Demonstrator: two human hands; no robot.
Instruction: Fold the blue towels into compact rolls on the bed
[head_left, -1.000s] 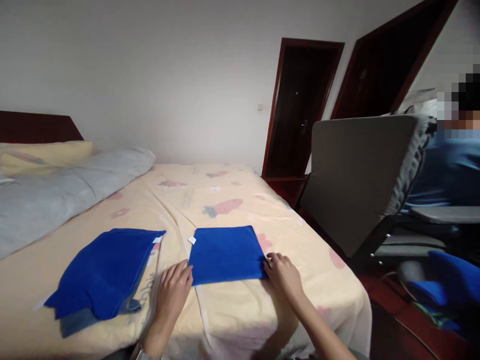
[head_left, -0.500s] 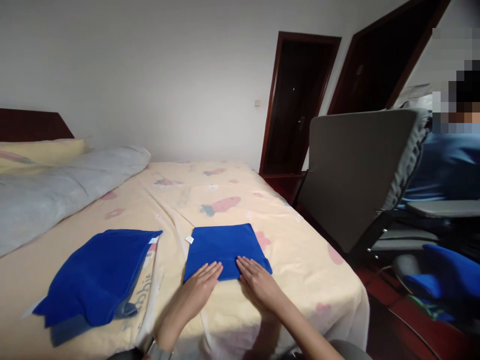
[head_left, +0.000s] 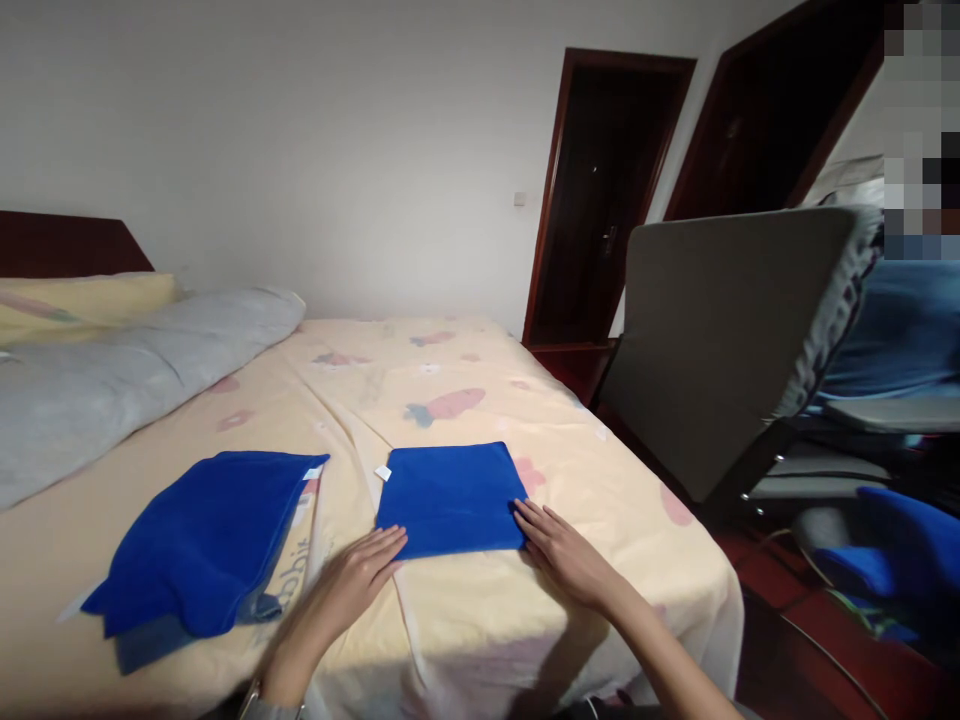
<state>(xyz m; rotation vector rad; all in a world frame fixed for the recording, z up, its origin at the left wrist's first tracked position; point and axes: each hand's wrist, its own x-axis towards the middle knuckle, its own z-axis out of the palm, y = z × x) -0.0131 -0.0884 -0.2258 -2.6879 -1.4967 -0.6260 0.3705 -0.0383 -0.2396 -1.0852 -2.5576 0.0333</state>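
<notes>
A blue cloth (head_left: 454,497), folded into a flat rectangle, lies on the bed with a small white tag sticking out at its left edge. My left hand (head_left: 367,562) rests with fingers stretched out on its near left corner. On its near right edge lies my right hand (head_left: 564,548), fingers flat and slightly spread. Neither hand grips the fabric. To the left sits a second blue cloth item (head_left: 206,540), loosely laid and uneven in outline, with a white tag at its upper right corner and a darker grey-blue part showing underneath.
The bed (head_left: 480,350) has a cream sheet with carrot prints. A rolled grey quilt (head_left: 150,380) and a yellow pillow (head_left: 90,297) lie at the left. Right of the bed stands a grey chair (head_left: 735,340) with a person (head_left: 900,330) in it; blue fabric (head_left: 900,545) is below.
My hands have moved apart, the left one to the near left corner and the right one to the right edge of the folded cloth. The view has shifted slightly.
</notes>
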